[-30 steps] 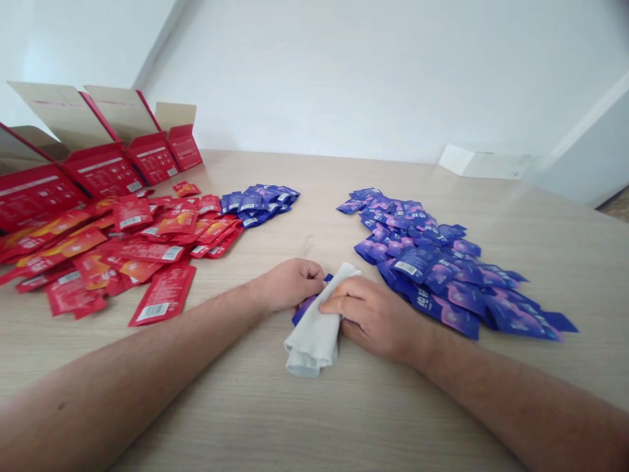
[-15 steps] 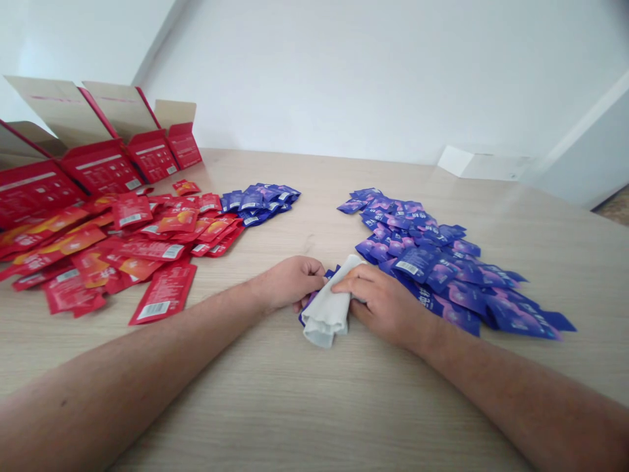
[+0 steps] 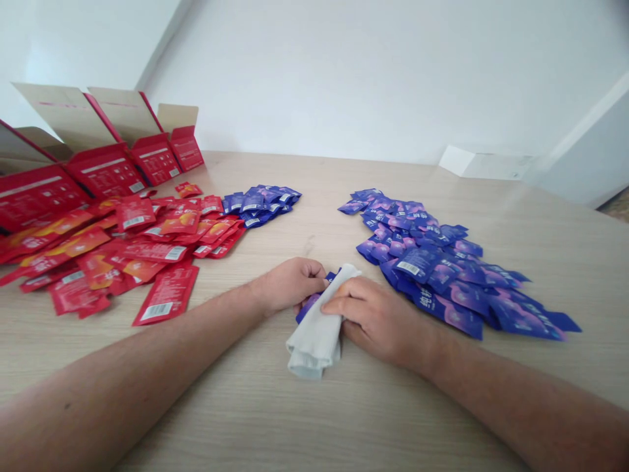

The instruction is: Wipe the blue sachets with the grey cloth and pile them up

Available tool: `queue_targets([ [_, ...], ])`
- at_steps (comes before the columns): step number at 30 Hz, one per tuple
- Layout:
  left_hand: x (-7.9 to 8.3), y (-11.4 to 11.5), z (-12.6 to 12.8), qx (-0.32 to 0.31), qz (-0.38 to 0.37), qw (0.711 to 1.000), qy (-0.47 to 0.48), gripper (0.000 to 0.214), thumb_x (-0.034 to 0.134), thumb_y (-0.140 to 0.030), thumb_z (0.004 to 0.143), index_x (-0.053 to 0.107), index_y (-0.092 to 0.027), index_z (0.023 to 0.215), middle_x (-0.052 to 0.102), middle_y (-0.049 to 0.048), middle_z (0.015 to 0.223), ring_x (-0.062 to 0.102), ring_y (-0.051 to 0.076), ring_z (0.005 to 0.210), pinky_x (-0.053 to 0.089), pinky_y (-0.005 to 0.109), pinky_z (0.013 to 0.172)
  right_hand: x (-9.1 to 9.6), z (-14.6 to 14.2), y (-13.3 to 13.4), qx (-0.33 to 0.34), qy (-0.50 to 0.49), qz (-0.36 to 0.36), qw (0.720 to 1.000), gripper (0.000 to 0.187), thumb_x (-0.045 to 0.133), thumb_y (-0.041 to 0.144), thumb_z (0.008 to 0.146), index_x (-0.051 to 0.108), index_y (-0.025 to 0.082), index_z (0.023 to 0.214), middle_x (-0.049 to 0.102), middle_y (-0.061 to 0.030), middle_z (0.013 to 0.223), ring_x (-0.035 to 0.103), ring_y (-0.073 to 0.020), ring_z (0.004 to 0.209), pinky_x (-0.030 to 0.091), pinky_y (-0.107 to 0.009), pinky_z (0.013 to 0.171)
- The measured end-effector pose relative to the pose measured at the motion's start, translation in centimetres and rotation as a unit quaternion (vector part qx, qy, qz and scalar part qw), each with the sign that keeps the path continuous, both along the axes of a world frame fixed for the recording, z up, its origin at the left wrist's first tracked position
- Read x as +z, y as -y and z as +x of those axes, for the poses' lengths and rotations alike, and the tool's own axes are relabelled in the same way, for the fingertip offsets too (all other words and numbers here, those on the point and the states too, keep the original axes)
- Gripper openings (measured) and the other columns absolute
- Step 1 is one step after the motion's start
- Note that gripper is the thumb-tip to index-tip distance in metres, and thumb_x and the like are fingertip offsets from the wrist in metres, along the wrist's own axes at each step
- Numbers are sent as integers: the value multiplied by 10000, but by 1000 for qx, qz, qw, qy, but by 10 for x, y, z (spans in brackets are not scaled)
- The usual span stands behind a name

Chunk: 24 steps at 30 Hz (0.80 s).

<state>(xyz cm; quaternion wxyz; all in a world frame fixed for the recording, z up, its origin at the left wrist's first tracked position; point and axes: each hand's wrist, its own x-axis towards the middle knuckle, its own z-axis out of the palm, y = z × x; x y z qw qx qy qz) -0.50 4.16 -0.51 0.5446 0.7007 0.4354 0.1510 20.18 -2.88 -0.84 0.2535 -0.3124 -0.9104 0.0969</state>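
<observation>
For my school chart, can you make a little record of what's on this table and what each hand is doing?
Left hand: curled against the white cloth, a blue sachet showing beside it
Right hand: fingers lying over the white cloth
Big sachet heap: blue and purple, right of the hands
Small sachet heap: blue, beside the red sachets
Red sachets: spread out on the left
Red cardboard boxes: flaps open, far left
Table: light wood
</observation>
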Motion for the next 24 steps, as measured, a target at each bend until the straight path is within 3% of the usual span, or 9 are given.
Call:
queue_targets([
  [3, -1, -1, -1, -5, -1, 1000, 3, 148, 590, -324, 805, 584, -181, 767, 526, -61, 537, 486, 79, 396, 395, 175, 363, 1, -1, 1, 25, 9, -2, 1000, 322, 599, 72, 874, 691, 213, 1148, 682, -74, 1081, 620, -218, 987, 519, -364, 900],
  [8, -4, -2, -1, -1, -13, 1000, 6, 159, 572, -328, 825, 562, -183, 760, 524, -62, 535, 484, 75, 393, 402, 170, 365, -5, 4, -7, -41, -23, -8, 999, 351, 585, 54, 862, 675, 210, 1163, 666, -82, 1110, 611, -232, 1041, 506, -410, 950],
  [14, -5, -3, -2, -14, 13, 1000, 6, 165, 593, -341, 815, 585, -182, 772, 528, -60, 551, 487, 77, 418, 398, 171, 376, 1, -2, 1, 28, 11, -7, 1000, 322, 605, 67, 866, 694, 214, 1138, 682, -71, 1069, 620, -217, 980, 521, -357, 895],
  [19, -5, -3, -1, -3, 2, 1000, -1, 182, 563, -354, 835, 559, -184, 769, 525, -59, 541, 491, 84, 402, 397, 174, 357, -4, 4, -6, -47, -19, -10, 999, 336, 593, 59, 867, 676, 193, 1164, 663, -85, 1108, 605, -226, 1042, 499, -402, 959],
  [24, -5, -3, -2, -19, 22, 1000, 1, 182, 581, -346, 829, 574, -175, 769, 524, -56, 556, 480, 74, 414, 379, 162, 361, 1, 0, 1, 32, 7, -4, 999, 321, 615, 56, 850, 699, 200, 1125, 683, -68, 1059, 617, -208, 968, 519, -352, 887],
])
